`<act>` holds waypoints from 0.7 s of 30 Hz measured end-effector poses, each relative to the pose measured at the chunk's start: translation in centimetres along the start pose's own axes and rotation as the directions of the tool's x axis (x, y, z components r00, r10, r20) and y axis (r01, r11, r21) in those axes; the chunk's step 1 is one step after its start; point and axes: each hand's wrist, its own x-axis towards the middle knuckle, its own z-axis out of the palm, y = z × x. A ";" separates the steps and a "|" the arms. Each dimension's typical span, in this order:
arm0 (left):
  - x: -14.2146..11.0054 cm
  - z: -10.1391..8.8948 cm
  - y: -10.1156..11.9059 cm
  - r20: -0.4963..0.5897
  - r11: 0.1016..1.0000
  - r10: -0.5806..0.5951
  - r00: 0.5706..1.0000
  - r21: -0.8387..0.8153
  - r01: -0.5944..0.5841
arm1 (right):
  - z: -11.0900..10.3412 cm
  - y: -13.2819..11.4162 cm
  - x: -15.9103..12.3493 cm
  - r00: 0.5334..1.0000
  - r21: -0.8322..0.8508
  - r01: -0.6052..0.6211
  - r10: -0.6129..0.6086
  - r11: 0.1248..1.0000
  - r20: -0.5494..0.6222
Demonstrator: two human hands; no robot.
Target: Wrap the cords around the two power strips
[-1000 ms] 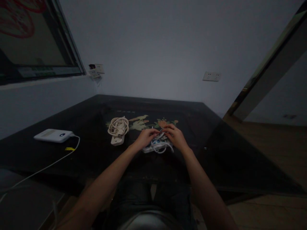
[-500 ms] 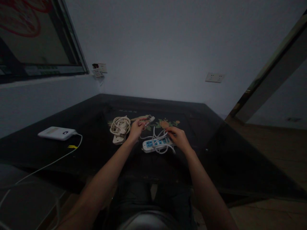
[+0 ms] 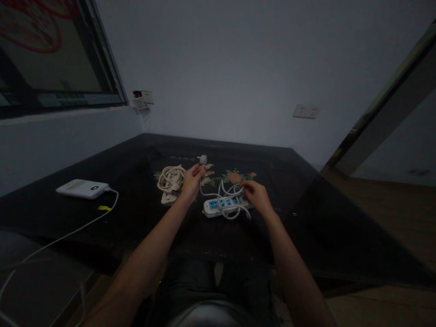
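A white power strip (image 3: 213, 212) with blue sockets lies on the dark table in front of me. Its white cord (image 3: 226, 216) is looped loosely over the top. My left hand (image 3: 192, 181) is closed on the cord just below the white plug (image 3: 203, 159), which points up and away from me. At the strip's right end, my right hand (image 3: 255, 194) pinches a loop of the same cord. Left of my left hand sits a second, cream power strip (image 3: 167, 198) with its cord (image 3: 166, 178) coiled on it, partly hidden by that hand.
A white power bank (image 3: 81, 189) with a cable (image 3: 78, 227) running off the near left edge lies on the table (image 3: 136, 231). Wall sockets (image 3: 306, 111) are on the back wall, and others (image 3: 143, 98) near the window. A painted flower (image 3: 235, 177) decorates the tabletop.
My left hand has drawn the plug away from the strip, leftward and up, and the plug has turned upright. My right hand has shifted slightly right, staying on the cord. The blue sockets have become visible.
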 end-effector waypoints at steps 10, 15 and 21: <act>-0.2 0.2 1.0 0.072 0.947 -0.148 0.986 -0.275 0.163 | 0.0 0.1 -0.1 0.994 -0.019 -0.106 0.107 0.994 0.019; 0.1 -0.6 0.8 -0.053 0.977 -0.134 0.990 -0.174 0.123 | -0.3 0.0 -0.1 0.988 -0.037 -0.150 0.151 0.988 0.019; 0.0 -0.5 0.9 -0.031 0.983 -0.081 0.996 -0.169 0.074 | -0.5 -0.1 0.0 0.972 -0.075 -0.231 0.227 0.970 -0.054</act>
